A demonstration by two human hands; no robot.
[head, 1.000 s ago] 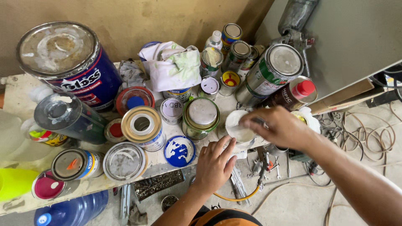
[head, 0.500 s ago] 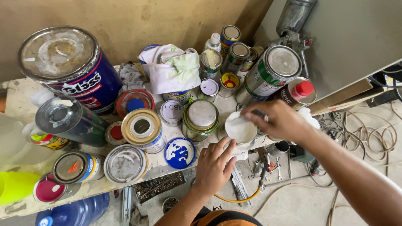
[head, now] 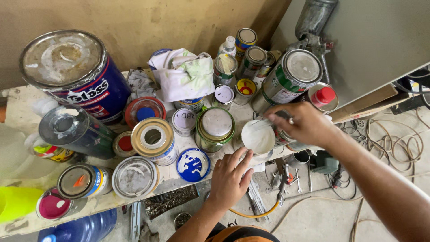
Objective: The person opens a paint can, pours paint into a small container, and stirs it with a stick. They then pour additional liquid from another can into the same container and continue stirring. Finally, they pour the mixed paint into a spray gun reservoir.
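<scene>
At the bench's front edge, the right hand [head: 301,123] pinches a white cup [head: 258,136] (beside a green-labelled tin [head: 215,128]); the left hand [head: 230,178] rests flat, fingers spread, gripping nothing, just below it.

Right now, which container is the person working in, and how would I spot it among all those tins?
Start at the big blue drum by the wall and move right along the crowded shelf to its front edge. Between the green-sided tin and the right hand sits a small open cup, touched below by the left hand. Unlike its lidded neighbours, it shows plain white inside.
</scene>
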